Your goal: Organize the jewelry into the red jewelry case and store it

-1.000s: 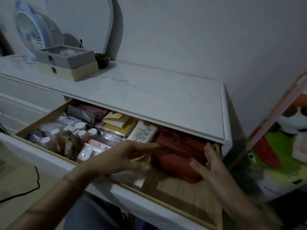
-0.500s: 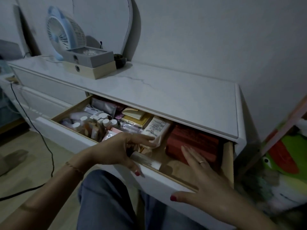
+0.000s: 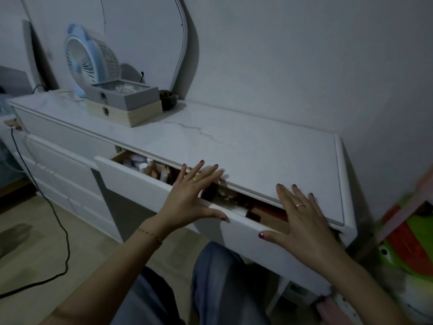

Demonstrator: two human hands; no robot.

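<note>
The white drawer (image 3: 150, 184) of the dresser stands only a narrow gap open. Through the gap at the right a sliver of the red jewelry case (image 3: 273, 211) shows, with small bottles (image 3: 140, 164) at the left end. My left hand (image 3: 189, 195) lies flat with spread fingers against the drawer front's top edge. My right hand (image 3: 302, 221) also presses flat on the drawer front, fingers straight and reaching over the gap to the dresser top. Neither hand holds anything.
On the white marble dresser top (image 3: 234, 141) stand a grey box on a wooden box (image 3: 124, 103), a blue fan (image 3: 89, 62) and a mirror. A black cable (image 3: 46, 202) runs over the floor at left. A plush toy (image 3: 407, 249) and shelf frame stand at right.
The drawer has slid from wide open to almost closed. Both hands came out of the drawer and now press flat on its front. The red case is nearly hidden.
</note>
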